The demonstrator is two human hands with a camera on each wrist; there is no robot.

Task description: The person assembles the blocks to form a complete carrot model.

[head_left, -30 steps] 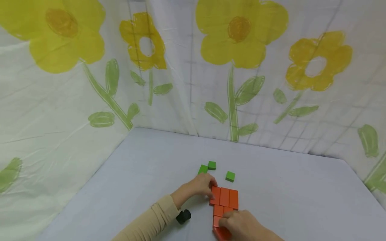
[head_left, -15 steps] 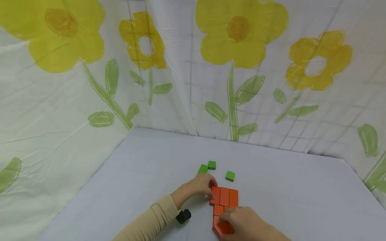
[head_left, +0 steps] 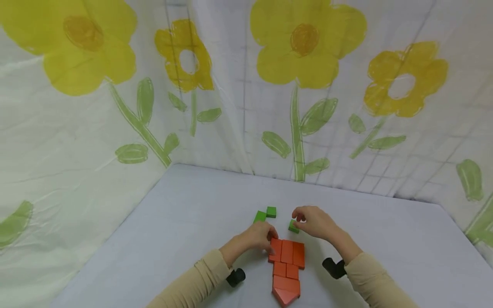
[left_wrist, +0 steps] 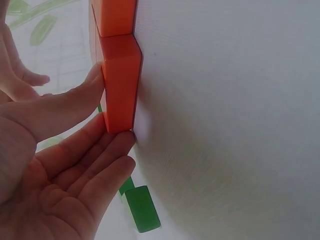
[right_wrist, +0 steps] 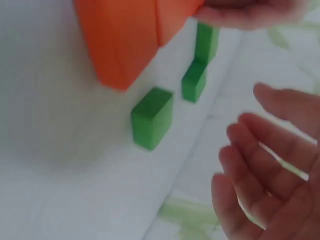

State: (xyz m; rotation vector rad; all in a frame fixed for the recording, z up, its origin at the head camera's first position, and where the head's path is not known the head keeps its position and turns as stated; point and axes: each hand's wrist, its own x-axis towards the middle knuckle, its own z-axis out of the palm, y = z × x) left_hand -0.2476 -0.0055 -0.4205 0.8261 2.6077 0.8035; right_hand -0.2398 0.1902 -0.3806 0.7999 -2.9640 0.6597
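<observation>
The red blocks [head_left: 286, 252] lay joined, left hand [head_left: 255, 235] clamped at their far-left corner; beyond them three green blocks [head_left: 271, 212] lay unjoined, right hand [head_left: 316, 222] empty, fingers loose

Three long red blocks [head_left: 286, 251] lay flat, side by side and touching. Two small red blocks [head_left: 279, 269] sat under them, nearer the person, then one wide red block [head_left: 286, 283], then a red triangle [head_left: 286, 296] with its tip toward the person. The left hand [head_left: 254, 236] touched the left long block with thumb and fingers. A little green block [right_wrist: 152, 117] lay flat past the red ones, a bit apart. The right hand [head_left: 313, 222] was just above it, fingers bent loosely, holding nothing.
</observation>
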